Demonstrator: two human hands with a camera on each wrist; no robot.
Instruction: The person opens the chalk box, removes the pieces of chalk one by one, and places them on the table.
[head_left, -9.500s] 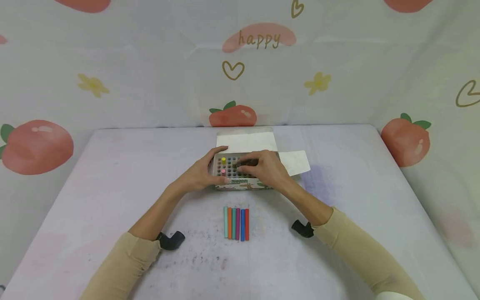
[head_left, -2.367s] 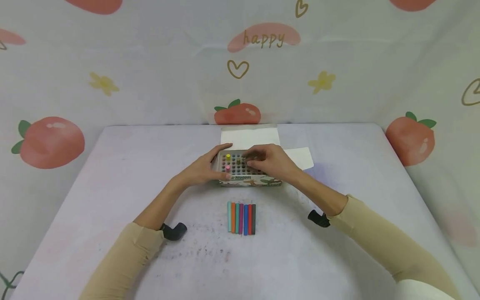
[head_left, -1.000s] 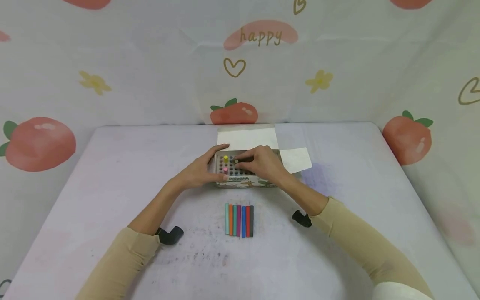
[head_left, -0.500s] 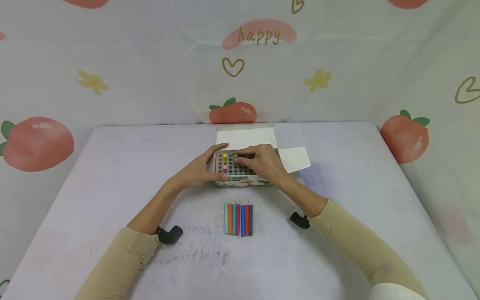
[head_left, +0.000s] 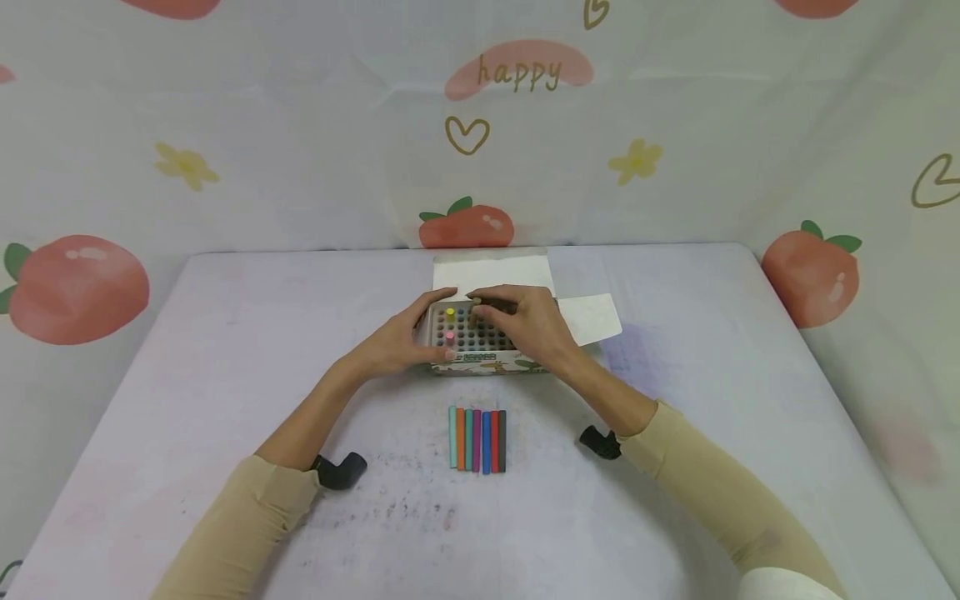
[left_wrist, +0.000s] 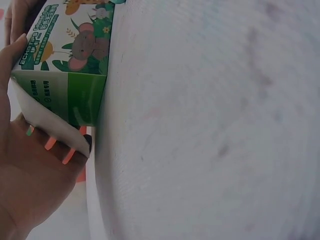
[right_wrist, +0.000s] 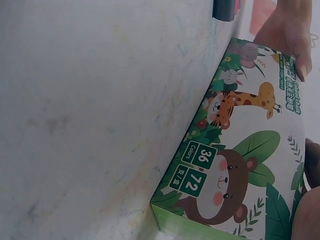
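A cardboard chalk box (head_left: 491,365) with animal pictures stands at the back middle of the table, its lid folded open. My left hand (head_left: 393,340) grips the box's left end, thumb on the front and fingers round the side and back. Over the holed insert, my right hand (head_left: 538,323) pinches an olive-brown chalk stick (head_left: 476,317), which stands upright and well raised. A yellow chalk (head_left: 450,314) and a pink chalk (head_left: 449,337) stick up from holes at the left. The right part of the insert is hidden behind my right hand.
Several chalk sticks (head_left: 477,440), from pale teal to dark grey, lie side by side in front of the box. The white back flap (head_left: 491,273) and side flap (head_left: 589,319) spread outward. A black wrist camera (head_left: 341,472) shows at each sleeve. A printed cloth hangs behind.
A dark grey chalk has joined the right end of the row. Since then my right hand has taken hold of the olive-brown chalk and drawn it upward. My left hand keeps its place.
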